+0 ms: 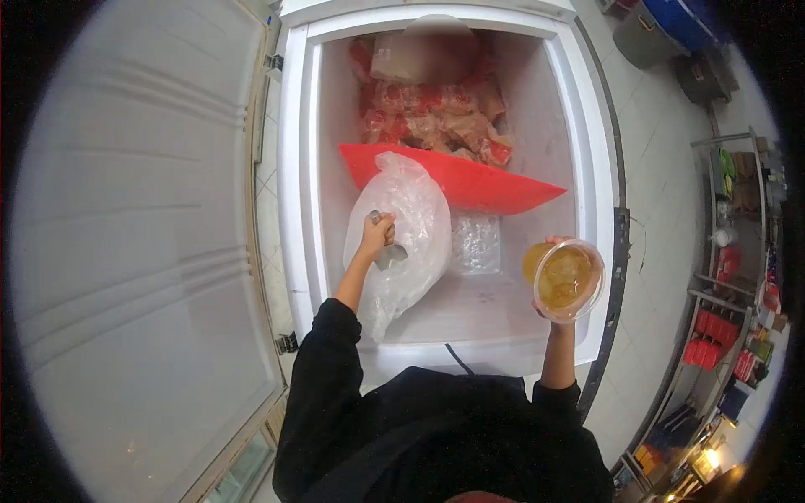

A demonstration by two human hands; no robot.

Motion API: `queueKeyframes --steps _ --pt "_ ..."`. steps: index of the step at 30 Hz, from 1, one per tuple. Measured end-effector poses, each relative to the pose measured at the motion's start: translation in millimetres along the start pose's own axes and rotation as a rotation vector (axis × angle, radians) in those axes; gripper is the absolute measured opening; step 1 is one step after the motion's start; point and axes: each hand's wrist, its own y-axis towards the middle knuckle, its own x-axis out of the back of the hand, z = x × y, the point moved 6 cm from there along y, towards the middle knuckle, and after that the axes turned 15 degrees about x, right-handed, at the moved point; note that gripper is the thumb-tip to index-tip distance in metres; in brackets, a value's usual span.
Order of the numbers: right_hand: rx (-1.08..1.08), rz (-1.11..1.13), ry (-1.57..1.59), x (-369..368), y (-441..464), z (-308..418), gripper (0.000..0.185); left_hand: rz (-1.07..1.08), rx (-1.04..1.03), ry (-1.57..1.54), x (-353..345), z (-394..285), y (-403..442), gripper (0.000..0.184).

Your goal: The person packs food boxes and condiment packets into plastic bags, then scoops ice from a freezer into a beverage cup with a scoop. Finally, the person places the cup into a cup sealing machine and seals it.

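My left hand (378, 235) is closed around the handle of a metal scoop (392, 255). It is over a large translucent plastic bag (417, 197) standing inside the white chest freezer (295, 184); the bag's contents are hard to make out, but look like ice. At the freezer's right front, my right hand (545, 313) grips a clear plastic tub (596, 281), tilted so its inside faces me. Yellowish liquid with what look like ice pieces is in the tub. Most of my right hand's fingers are behind the tub.
A red divider (495, 184) crosses the freezer behind the bag. Beyond it lie several red-and-clear packages (436, 105). A clear wrapped block (476, 243) sits beside the bag. The raised lid (151, 251) is at left; metal shelving (721, 285) stands at right.
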Motion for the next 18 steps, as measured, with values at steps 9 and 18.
queueKeyframes --steps 9,18 --pt "-0.016 0.009 -0.016 3.5 -13.9 6.6 0.092 0.101 -0.055 -0.109 -19.9 -24.5 -6.6 0.029" --pt "-0.118 0.066 -0.113 14.5 -60.3 -28.0 0.094 -0.205 -0.073 0.14 -21.9 74.9 -2.7 0.01"
